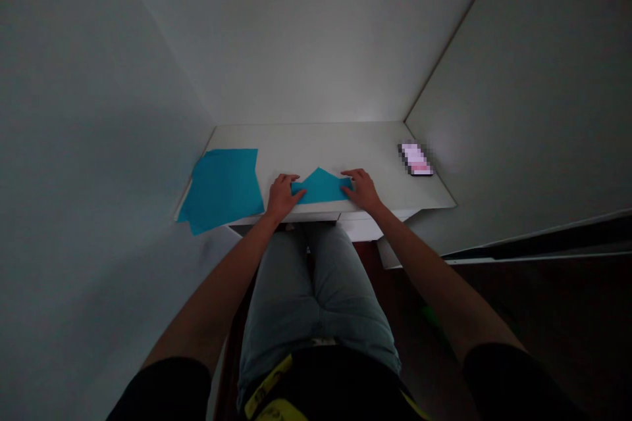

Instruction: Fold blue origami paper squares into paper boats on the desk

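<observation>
I sit at a small white desk (345, 141) tucked into a corner, my knees under its front edge. My left hand (280, 196) lies flat with its fingers spread on the left end of a folded piece of blue paper (320, 187), and my right hand (363, 188) presses down in the same way on its right end. The paper lies near the front edge of the desk, with a peak pointing away from me between my hands. A stack of flat blue sheets (224, 187) lies to the left, overhanging the edge. A phone (415, 159) lies far to the right.
</observation>
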Motion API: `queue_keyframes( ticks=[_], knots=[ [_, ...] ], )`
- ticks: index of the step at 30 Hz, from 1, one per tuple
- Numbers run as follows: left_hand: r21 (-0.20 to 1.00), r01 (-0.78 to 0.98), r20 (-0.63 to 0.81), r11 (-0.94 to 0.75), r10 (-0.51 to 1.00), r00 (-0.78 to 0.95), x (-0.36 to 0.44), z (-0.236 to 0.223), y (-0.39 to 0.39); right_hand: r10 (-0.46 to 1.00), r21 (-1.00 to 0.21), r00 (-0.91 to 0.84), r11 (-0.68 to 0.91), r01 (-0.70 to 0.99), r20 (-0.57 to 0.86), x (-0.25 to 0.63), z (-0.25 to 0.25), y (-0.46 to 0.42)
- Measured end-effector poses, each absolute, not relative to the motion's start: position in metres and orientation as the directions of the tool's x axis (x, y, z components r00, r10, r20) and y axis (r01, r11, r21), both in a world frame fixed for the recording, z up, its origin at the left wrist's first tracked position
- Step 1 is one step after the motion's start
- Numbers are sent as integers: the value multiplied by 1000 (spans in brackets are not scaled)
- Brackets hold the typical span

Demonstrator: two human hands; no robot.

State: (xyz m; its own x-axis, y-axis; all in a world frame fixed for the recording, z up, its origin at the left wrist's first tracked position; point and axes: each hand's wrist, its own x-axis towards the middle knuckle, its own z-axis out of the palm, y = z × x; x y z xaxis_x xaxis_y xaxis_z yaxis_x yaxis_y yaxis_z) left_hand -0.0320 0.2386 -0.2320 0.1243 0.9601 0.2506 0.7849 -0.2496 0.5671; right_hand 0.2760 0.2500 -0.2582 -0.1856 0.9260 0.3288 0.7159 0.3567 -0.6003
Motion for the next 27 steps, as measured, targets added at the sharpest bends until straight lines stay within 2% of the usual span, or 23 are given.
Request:
queue_keyframes(
  ticks=[3, 8, 12, 17, 24, 27],
  knots=[
    [501, 797, 302, -337, 931, 204, -36, -235, 231, 892, -517, -301, 443, 733, 337, 278, -262, 240],
    [418, 745, 232, -520, 854, 466, -50, -229, 208, 833, -479, -480, 551, 683, 275, 291, -254, 217],
    [370, 741, 182, -560, 826, 533, -60, -224, 190, 799, -467, -541, 595, 654, 262, 303, -250, 199],
    [408, 750, 185, -520, 852, 490, -64, -228, 185, 799, -464, -538, 597, 654, 269, 303, -250, 191],
    [413, 853, 286, -319, 935, 211, -59, -234, 189, 832, -420, -474, 554, 719, 288, 296, -252, 193],
    [404, 859, 267, -314, 939, 217, -57, -233, 191, 843, -421, -447, 537, 731, 299, 296, -254, 196]
  ],
)
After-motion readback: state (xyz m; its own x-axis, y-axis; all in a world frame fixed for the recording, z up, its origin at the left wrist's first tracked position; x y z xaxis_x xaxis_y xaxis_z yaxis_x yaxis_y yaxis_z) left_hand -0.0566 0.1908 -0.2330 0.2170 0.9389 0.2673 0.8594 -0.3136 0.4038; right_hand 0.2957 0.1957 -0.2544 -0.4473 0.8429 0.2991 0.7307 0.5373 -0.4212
